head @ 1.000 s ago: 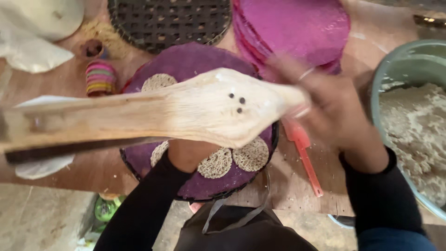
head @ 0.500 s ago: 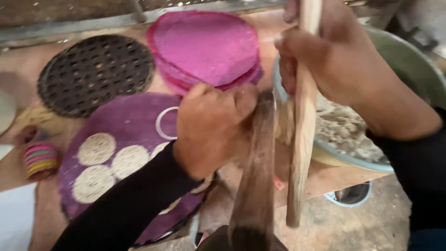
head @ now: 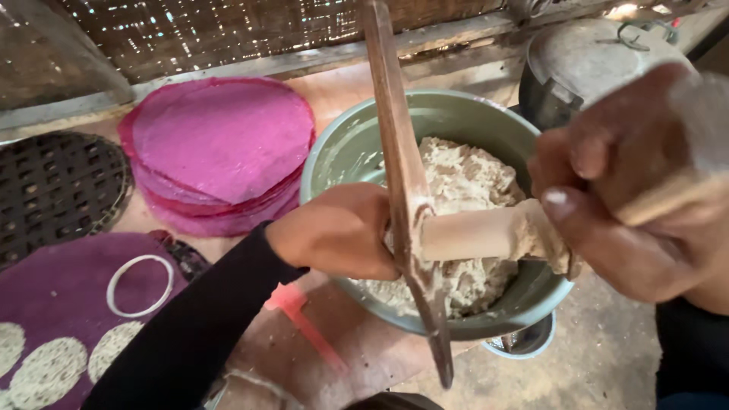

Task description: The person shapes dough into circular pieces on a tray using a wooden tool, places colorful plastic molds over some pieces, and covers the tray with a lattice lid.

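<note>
A wooden press held over a dough bowl

The wooden paddle (head: 406,197) is gripped by the left hand (head: 338,231), fingers closed around it, while the dough-smeared wooden cylinder (head: 486,234) is clasped in the closed right hand (head: 630,190) — both above the green bowl (head: 342,152) of pale dough (head: 463,178). At nine o'clock from the bowl, a stack of pink rounds (head: 220,144) is seen; at seven o'clock, a purple mat (head: 61,304).

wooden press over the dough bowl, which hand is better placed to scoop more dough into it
Probably the right hand: it sits directly over the green bowl of dough, already touching the dough-smeared cylinder. The left hand grips the wooden press at the bowl's near rim, steadying it.
</note>
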